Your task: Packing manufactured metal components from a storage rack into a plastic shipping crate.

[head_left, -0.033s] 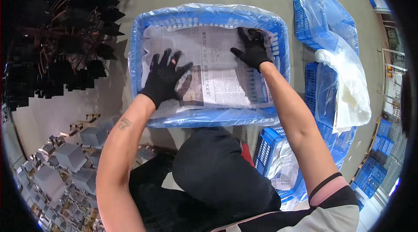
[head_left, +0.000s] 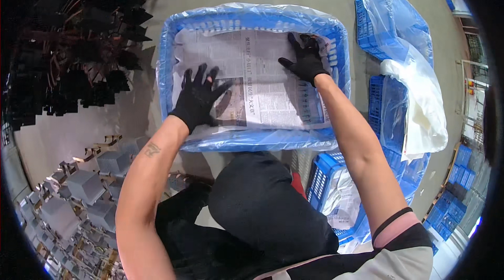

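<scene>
A sheet of newspaper point(head_left: 270, 91) lies spread inside a blue plastic crate point(head_left: 342, 43), which is lined with a clear plastic bag point(head_left: 252, 142). My left hand point(head_left: 197, 96), in a black glove with a small reddish spot at one finger, rests on the paper's left part with fingers spread. At the upper right of the sheet, my right hand point(head_left: 306, 59), gloved the same way, presses down near the crate wall, its fingers apart. Neither hand grips anything. What lies beneath the newspaper is hidden.
More blue crates point(head_left: 375, 25) with plastic liners stand to the right, white sheeting point(head_left: 425, 117) draped over one. Near my right knee, another crate point(head_left: 319, 175) holds newspaper. Dark pointed pieces point(head_left: 79, 43) fill the far left; grey block-shaped parts point(head_left: 84, 187) crowd the lower left.
My left hand has shifted very slightly toward me on the newspaper. My right hand stays at nearly the same spot.
</scene>
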A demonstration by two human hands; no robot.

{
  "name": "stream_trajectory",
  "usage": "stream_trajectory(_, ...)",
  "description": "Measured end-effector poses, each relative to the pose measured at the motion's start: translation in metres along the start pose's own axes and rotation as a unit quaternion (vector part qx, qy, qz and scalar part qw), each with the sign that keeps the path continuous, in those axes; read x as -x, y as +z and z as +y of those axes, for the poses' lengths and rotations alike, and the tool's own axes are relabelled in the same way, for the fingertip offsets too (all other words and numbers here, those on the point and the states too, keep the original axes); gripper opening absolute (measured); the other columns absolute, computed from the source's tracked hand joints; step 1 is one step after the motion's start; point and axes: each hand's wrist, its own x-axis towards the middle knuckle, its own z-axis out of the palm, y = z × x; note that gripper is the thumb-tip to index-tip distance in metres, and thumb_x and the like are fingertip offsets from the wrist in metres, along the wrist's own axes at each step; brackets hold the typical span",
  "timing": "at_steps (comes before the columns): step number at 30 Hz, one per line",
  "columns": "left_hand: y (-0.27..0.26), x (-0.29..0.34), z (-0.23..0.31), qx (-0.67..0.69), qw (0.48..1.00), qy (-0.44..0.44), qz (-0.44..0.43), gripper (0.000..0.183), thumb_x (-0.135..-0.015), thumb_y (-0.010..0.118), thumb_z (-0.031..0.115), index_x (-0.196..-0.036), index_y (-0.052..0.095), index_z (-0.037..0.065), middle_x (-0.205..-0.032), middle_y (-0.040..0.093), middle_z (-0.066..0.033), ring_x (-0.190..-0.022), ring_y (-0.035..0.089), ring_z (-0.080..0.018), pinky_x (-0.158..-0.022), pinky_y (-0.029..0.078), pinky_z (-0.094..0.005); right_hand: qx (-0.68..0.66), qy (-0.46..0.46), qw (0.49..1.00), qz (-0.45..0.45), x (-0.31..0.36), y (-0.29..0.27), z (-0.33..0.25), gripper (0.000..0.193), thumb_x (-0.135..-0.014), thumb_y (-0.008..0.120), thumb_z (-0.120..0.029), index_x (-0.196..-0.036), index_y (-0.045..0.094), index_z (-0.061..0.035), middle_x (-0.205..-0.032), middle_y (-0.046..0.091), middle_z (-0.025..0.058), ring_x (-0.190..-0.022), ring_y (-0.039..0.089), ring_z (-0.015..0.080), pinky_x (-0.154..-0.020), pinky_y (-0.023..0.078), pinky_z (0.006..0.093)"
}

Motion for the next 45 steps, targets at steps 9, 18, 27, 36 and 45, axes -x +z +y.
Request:
stream_trajectory(9,0.037,0.034,0.004,-0.057,0.997,-0.034,-0.046,0.113,-0.053,0.089,0.050,-0.152,0.036,0.034,-0.164,0.013,-0.0159,-0.148,0.013,-0.0481,-0.112,0.008,-0.0731,0.086,-0.102,0.984,-0.122,0.017,-0.054,-0.013,0.106,-0.073,0.069,-0.069,-0.158,0.024,-0.0252,-0.159,0.017,0.0292,-0.146,0.017,0.0504,-0.118,0.014,0.0578)
stream_trajectory(18,0.024,0.030,0.010,-0.076,0.986,-0.064,-0.132,0.111,-0.064,0.082,0.056,-0.155,0.022,0.041,-0.167,0.007,-0.0096,-0.151,0.002,-0.0448,-0.113,0.004,-0.0731,0.135,-0.199,0.947,-0.215,0.111,-0.053,-0.031,0.098,-0.066,0.080,-0.043,-0.152,0.035,-0.0374,-0.160,0.018,0.0260,-0.144,0.019,0.0531,-0.107,0.020,0.0752)
stream_trajectory(27,0.017,0.030,0.012,-0.073,0.991,-0.048,-0.097,0.106,-0.062,0.086,0.049,-0.153,0.033,0.036,-0.164,0.017,-0.0131,-0.149,0.015,-0.0449,-0.114,0.013,-0.0691,0.167,-0.201,0.956,-0.136,0.121,-0.013,-0.024,0.094,-0.071,0.078,-0.031,-0.153,0.033,-0.0316,-0.160,0.011,0.0273,-0.145,0.012,0.0558,-0.108,0.019,0.0755)
stream_trajectory(36,0.072,0.030,-0.024,-0.001,0.979,-0.202,-0.016,0.054,-0.092,0.056,0.042,-0.146,0.045,0.042,-0.159,0.030,-0.0169,-0.146,0.028,-0.0393,-0.118,0.017,-0.0598,0.198,-0.224,0.936,-0.187,0.110,-0.041,-0.061,0.077,-0.083,0.066,-0.040,-0.152,0.036,-0.0276,-0.156,0.024,0.0300,-0.142,0.023,0.0529,-0.113,0.020,0.0675)
stream_trajectory(45,-0.067,0.100,0.075,0.093,0.890,-0.228,0.384,0.018,-0.084,0.057,0.023,-0.095,0.066,0.012,-0.094,0.066,-0.0148,-0.088,0.065,-0.0334,-0.068,0.048,-0.0516,0.143,-0.075,0.958,-0.239,0.070,0.009,-0.024,0.077,-0.096,0.040,-0.060,-0.152,0.034,-0.0069,-0.155,0.034,0.0236,-0.135,0.042,0.0396,-0.112,0.035,0.0441)
